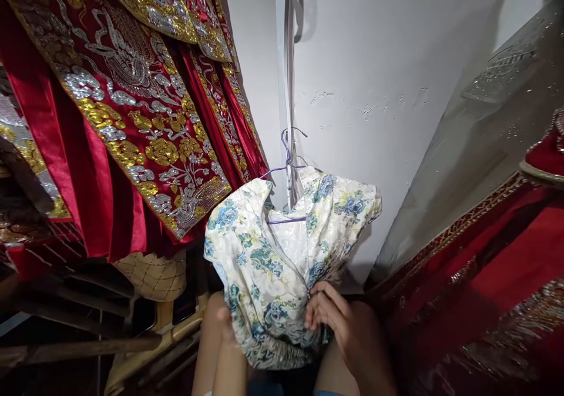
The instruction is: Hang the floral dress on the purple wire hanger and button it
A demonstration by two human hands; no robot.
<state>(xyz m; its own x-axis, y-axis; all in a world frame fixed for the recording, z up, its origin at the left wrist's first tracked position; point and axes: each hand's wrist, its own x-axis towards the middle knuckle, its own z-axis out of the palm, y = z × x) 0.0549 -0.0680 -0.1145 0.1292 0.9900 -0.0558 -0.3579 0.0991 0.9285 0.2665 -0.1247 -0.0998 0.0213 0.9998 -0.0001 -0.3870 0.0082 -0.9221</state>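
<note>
A floral garment (268, 272) is hung on a purple hanger (288, 162), pinched in front by the right hand (331, 314) and flanked by the left hand (227, 330).

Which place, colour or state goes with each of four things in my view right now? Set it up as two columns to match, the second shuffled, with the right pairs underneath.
Things
1. floral cap-sleeved garment
2. wire hanger
3. embroidered garment
4. right hand

Places, colours, states
A. red with gold and silver work, at the upper left of the view
B. fingers at the lower end of a neck opening
C. purple, its bar showing through a neck opening
D. white with blue flowers, in front of the knees

Pairs: 1-D, 2-C, 3-A, 4-B
</note>
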